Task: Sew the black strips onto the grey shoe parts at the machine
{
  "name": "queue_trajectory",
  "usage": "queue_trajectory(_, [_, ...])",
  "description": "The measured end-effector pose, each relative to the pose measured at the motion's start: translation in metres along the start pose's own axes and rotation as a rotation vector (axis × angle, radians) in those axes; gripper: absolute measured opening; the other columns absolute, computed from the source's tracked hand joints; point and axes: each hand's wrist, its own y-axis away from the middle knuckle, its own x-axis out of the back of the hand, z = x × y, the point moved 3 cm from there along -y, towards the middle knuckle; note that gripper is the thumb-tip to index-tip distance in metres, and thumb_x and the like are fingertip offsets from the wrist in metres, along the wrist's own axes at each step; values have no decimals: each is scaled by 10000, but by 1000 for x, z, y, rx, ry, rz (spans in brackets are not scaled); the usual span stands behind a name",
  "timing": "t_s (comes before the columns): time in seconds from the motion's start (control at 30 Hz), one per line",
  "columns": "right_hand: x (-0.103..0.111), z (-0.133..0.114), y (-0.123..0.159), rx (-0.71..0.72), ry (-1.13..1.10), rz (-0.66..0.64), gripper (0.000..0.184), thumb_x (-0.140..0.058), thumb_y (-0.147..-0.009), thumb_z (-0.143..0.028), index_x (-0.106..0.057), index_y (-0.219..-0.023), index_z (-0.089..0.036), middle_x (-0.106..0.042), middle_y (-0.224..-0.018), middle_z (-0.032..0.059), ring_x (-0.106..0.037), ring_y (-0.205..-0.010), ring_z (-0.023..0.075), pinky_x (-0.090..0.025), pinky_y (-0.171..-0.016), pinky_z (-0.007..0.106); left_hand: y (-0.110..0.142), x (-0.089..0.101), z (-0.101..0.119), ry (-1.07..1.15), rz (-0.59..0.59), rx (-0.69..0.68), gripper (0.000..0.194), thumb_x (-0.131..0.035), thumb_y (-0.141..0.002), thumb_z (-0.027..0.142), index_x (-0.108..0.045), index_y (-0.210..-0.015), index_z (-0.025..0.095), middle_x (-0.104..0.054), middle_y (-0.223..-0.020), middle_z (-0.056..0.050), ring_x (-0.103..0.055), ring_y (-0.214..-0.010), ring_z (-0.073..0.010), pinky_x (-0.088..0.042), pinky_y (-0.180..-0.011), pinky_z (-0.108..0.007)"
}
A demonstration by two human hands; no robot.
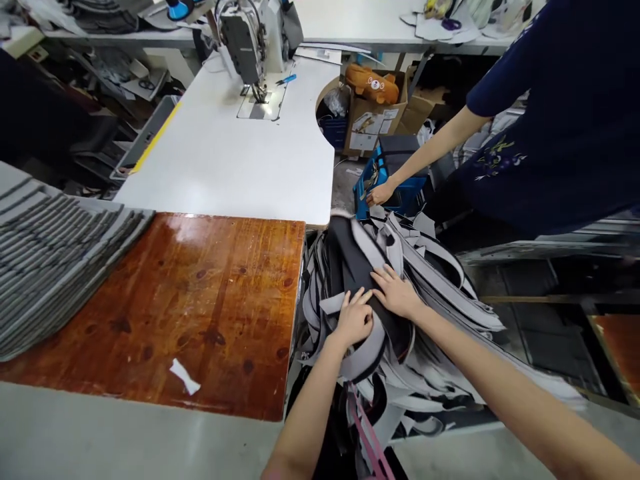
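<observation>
Dark fabric pieces edged with grey strips (pixel 357 263) lie in a heap just right of the wooden board. On this heap rests my left hand (pixel 355 321), its fingers stretched apart and its thumb bent in beside a curved grey strip (pixel 364 357). Close by to the right, my right hand (pixel 396 292) presses on the black fabric with its fingers spread. The fingertips of both hands nearly meet. Long grey and black strips (pixel 445 293) spread out to the right beneath and beyond my right arm. Pink straps (pixel 367 433) hang below my left hand.
A stack of grey padded pieces (pixel 55 260) sits on the brown wooden board (pixel 225 280), with a white scrap (pixel 184 377) near its front. Behind is a sewing machine (pixel 245 47) on a white table (pixel 225 160). A co-worker's hand (pixel 381 193) reaches toward a blue crate (pixel 407 197).
</observation>
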Motion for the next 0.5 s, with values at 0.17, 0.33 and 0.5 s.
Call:
queue_trajectory(0.17, [-29,1,-4,-65,-42,-49,544,-259,-950,-336,-330,-1458,-155,-286,-1531,125,-197,-1426,298,-393,-981,586,14,62,13,-72,466,235,281,-391,-940,325,-640,-1005,211,-581,-1299,-78,-425,-1316,-196,-281,-1148,-410])
queue_trajectory(0.33, [-5,-43,-13,-52,-150,27,488,-291,-939,-254,-421,-1390,-118,-324,-1504,166,-198,-1419,316,-313,-1028,618,-9,29,-1,-102,75,359,534,-452,-907,476,-385,-1419,341,-275,-1554,-24,-137,-1453,-308,-155,-1121,-637])
queue_trajectory(0.5, [-21,-40,113,-17,-325,93,405,-309,-941,-251,-542,-1270,-202,-521,-1329,119,-417,-1274,241,-344,-1065,489,-25,5,-34,-108,-61,446,492,-447,-911,366,-438,-1389,251,-326,-1528,-87,-218,-1428,-311,-200,-1102,-632])
